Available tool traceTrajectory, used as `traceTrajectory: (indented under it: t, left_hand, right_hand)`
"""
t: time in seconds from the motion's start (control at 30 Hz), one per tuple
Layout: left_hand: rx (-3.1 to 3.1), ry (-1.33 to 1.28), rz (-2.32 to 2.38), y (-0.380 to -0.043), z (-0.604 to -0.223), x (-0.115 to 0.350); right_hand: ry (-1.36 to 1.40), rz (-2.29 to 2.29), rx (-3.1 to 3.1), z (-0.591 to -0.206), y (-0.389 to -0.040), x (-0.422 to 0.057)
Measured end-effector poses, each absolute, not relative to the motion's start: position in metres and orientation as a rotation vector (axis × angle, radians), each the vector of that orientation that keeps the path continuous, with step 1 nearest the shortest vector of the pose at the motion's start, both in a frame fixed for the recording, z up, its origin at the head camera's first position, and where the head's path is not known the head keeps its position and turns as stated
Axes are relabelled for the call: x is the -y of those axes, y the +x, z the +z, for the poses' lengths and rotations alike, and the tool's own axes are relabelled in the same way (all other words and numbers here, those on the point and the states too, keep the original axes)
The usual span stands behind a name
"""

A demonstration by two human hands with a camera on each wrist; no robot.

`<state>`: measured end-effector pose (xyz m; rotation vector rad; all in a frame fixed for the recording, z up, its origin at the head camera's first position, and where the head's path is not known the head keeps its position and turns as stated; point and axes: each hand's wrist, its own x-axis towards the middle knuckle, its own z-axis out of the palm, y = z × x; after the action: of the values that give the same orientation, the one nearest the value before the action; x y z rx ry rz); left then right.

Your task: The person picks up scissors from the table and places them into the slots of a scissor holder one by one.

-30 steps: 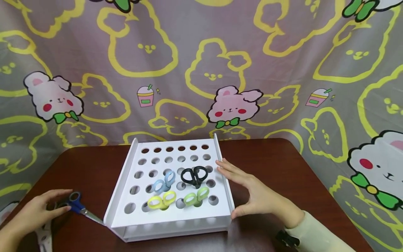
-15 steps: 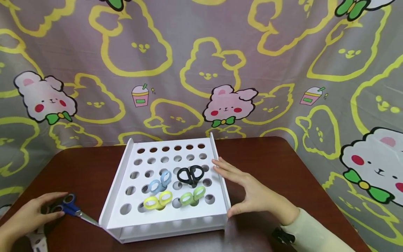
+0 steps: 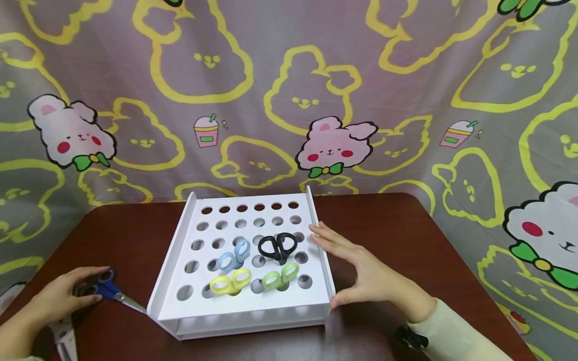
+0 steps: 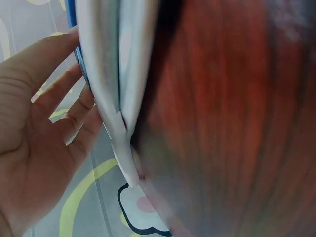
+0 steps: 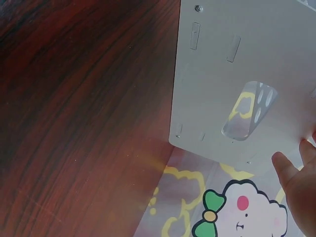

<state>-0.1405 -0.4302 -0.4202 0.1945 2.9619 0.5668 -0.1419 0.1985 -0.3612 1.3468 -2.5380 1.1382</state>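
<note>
A white rack [image 3: 253, 301] with rows of round holes stands mid-table. Scissors stand in its holes, handles up: light blue scissors [image 3: 234, 256], yellow scissors [image 3: 231, 282], green scissors [image 3: 281, 277] and black scissors [image 3: 277, 247]. On the left lie blue-handled scissors [image 3: 108, 288], blades pointing to the rack's front left corner. My left hand [image 3: 60, 297] is at their handle, thumb and fingers extended on either side. Metal scissors [image 3: 66, 342] lie partly hidden below that hand. My right hand [image 3: 361, 268] spreads along the rack's right side panel [image 5: 212, 74], fingertips and thumb touching it.
The dark reddish-brown table [image 3: 384, 225] extends around the rack. Behind it hangs a patterned curtain [image 3: 253, 60]. In the left wrist view, blurred pale strips [image 4: 94, 54] run close to the camera; what they belong to is unclear.
The head view shifts slightly left, then back. Relative to the table, the hands, the rack and the scissors show no clear movement.
</note>
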Motion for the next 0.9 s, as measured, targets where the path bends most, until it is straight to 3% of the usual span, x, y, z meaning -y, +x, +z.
traceTrajectory:
  t: [0.57, 0.9]
  left_hand:
    - [-2.949, 0.297, 0.507, -0.1448, -0.4211, 0.4319]
    - [-2.766, 0.190, 0.593, -0.1458, -0.4155, 0.4266]
  right_hand:
    - [1.317, 1.151, 2.584, -0.3612, -0.1405, -0.1987]
    - [1.327, 1.182, 2.559, -0.3632, -0.1401, -0.1990]
